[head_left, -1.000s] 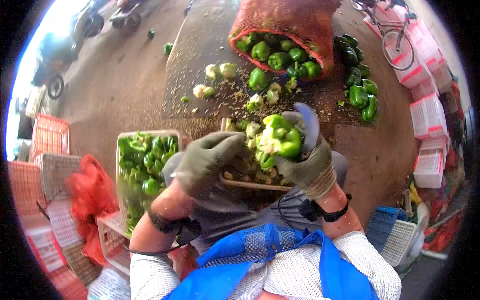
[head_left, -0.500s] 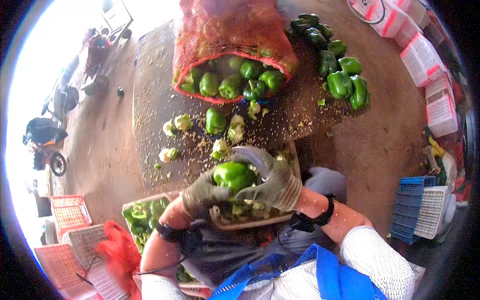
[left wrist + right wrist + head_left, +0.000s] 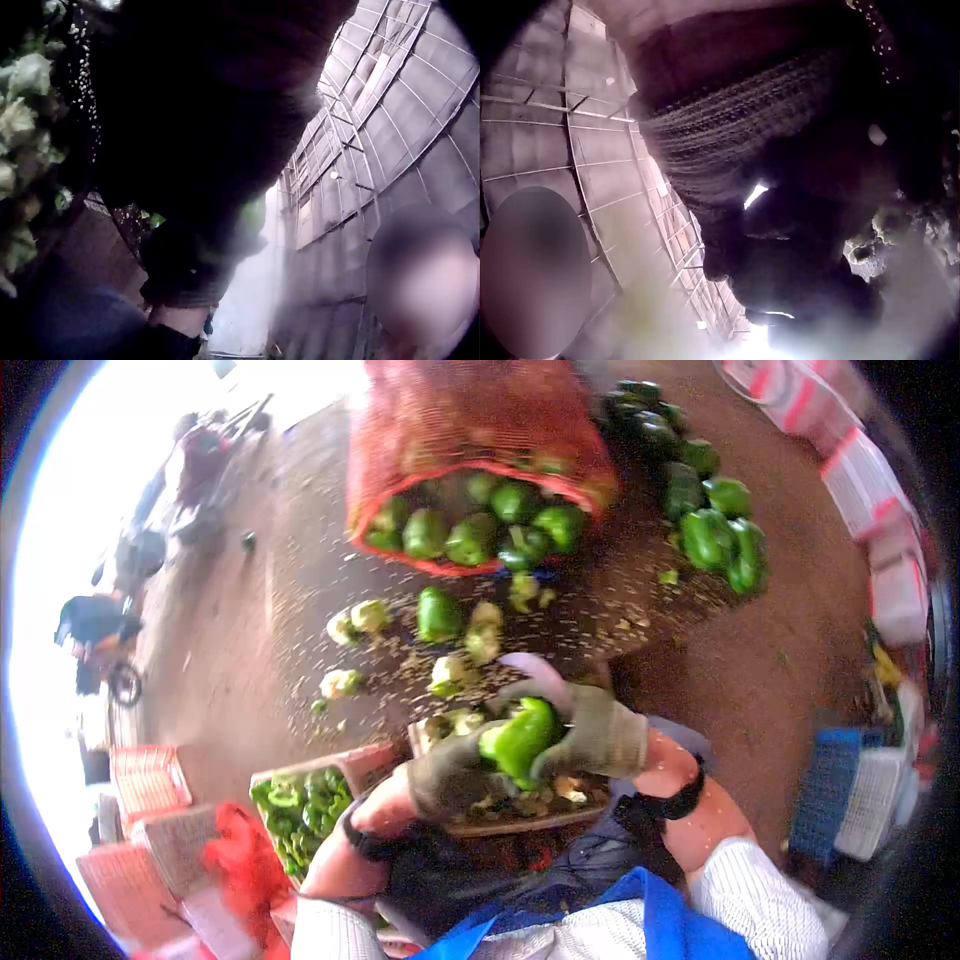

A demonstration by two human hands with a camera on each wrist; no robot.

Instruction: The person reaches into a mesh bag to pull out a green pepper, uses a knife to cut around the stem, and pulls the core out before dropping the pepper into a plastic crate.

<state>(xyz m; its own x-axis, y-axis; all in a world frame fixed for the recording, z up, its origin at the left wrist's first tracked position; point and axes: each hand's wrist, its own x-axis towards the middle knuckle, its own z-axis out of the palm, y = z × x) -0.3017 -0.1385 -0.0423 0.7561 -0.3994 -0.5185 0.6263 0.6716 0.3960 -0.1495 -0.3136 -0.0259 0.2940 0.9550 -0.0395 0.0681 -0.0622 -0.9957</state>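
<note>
In the head view a green bell pepper (image 3: pixel 522 743) is between my two gloved hands, over a crate (image 3: pixel 530 823) of pale pepper cores. My left hand (image 3: pixel 445 775) grips it from the left, its fingertips partly hidden behind the pepper. My right hand (image 3: pixel 600 730) is against its right side and also holds a knife with a curved blade (image 3: pixel 535 670), which sticks up above the knuckles; the handle is hidden in the glove. The left wrist view shows a blurred bit of green pepper (image 3: pixel 251 217) beyond the dark glove. The right wrist view is mostly dark glove.
A red mesh sack (image 3: pixel 480 420) of whole peppers lies open ahead, with loose cores (image 3: pixel 450 675), seeds and one pepper (image 3: pixel 438 615) before it. More peppers (image 3: pixel 708 540) lie at the right. A crate of cut peppers (image 3: pixel 305 815) stands left, blue and white crates (image 3: pixel 830 790) right.
A second ago my left hand was apart from a pepper with its pale core exposed in my right hand. Then both hands came together on a pepper, which now stands more upright. The head view has shifted.
</note>
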